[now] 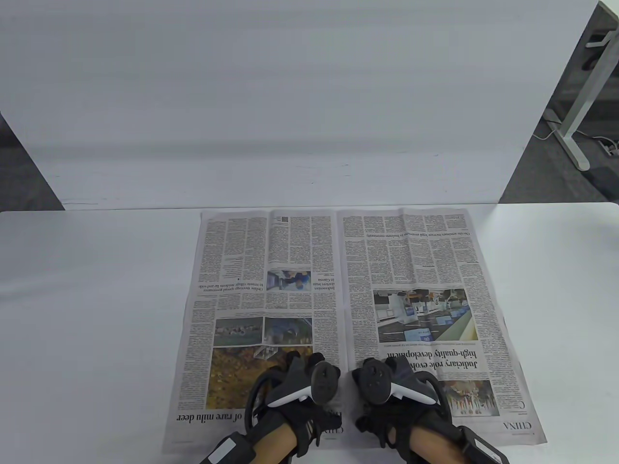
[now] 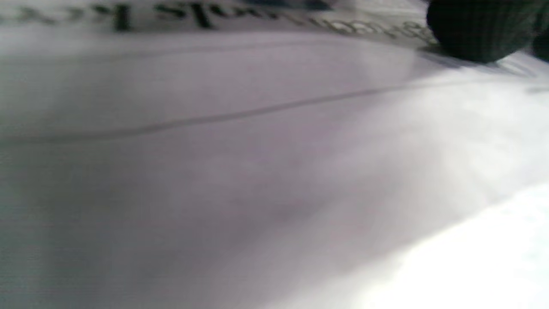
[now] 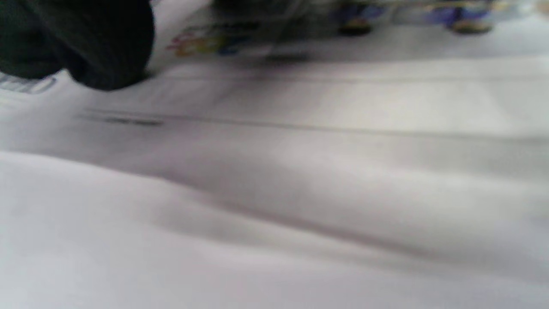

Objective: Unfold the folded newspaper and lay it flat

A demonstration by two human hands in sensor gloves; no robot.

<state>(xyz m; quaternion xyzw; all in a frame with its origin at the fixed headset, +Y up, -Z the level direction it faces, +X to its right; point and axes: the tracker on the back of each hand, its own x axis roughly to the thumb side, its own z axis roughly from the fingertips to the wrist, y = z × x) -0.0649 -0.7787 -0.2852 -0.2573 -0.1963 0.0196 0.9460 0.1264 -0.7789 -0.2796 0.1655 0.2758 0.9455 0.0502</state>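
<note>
The newspaper [image 1: 338, 270] lies opened out as a double page on the white table [image 1: 87, 314], its print upside down to me. My left hand [image 1: 302, 369] rests on the left page near the centre fold, at the near edge. My right hand [image 1: 382, 369] rests on the right page just beside the fold. Both hands lie palm down with the trackers on top. The left wrist view shows blurred paper [image 2: 240, 163] close up with a dark fingertip [image 2: 476, 30]. The right wrist view shows blurred paper [image 3: 300, 180] and a dark fingertip [image 3: 98, 47].
A white panel [image 1: 290, 96] stands upright behind the table's far edge. A white desk leg [image 1: 580, 111] and cables on the floor show at the far right. Bare table lies left and right of the paper.
</note>
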